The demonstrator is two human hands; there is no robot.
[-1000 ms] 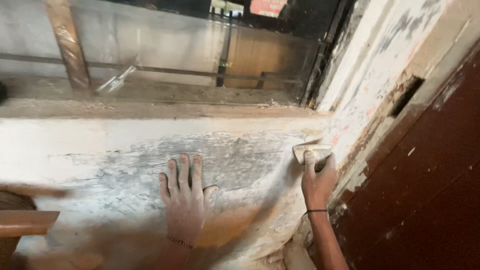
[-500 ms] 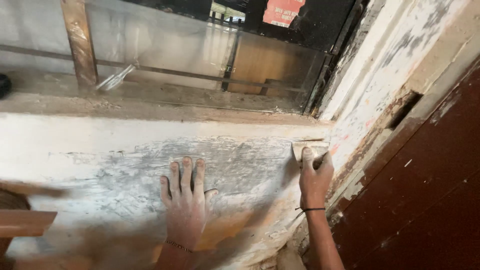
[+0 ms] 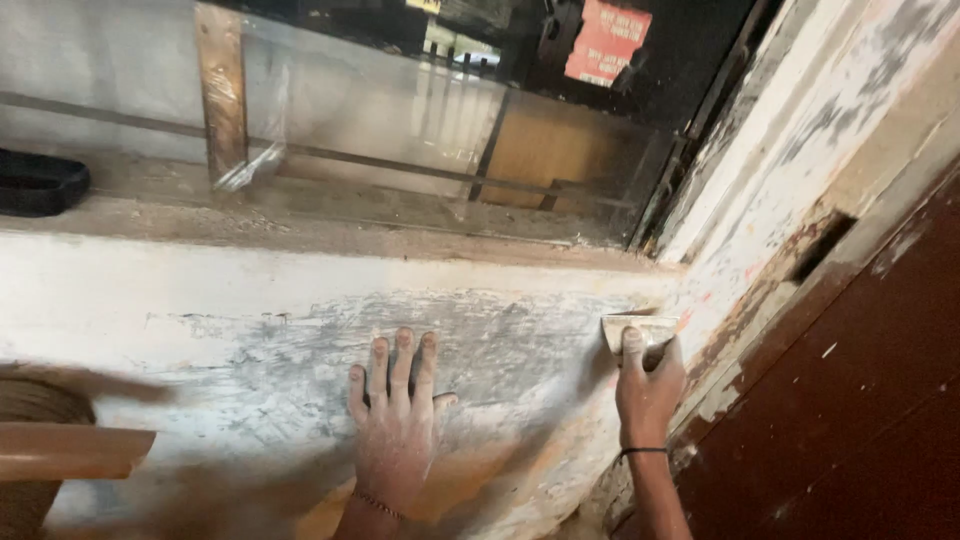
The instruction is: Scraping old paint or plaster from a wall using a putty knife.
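My left hand (image 3: 395, 425) lies flat on a scraped, grey-white wall (image 3: 250, 340) below a window sill, fingers spread and pointing up, holding nothing. My right hand (image 3: 648, 385) grips a metal scraper (image 3: 638, 328) and presses its wide blade against the wall near the right corner, just under the sill. A thin dark band circles the right wrist.
A dusty sill (image 3: 330, 225) runs across above the hands, with a window frame and a wooden post (image 3: 222, 90) behind it. A dark tray (image 3: 40, 182) sits at the sill's left. A dark reddish-brown door (image 3: 860, 400) stands at right. A wooden piece (image 3: 60, 450) juts in at lower left.
The view has shifted slightly, with both hands a little lower in frame. The left hand stays flat on the wall; the right hand keeps the scraper near the corner.
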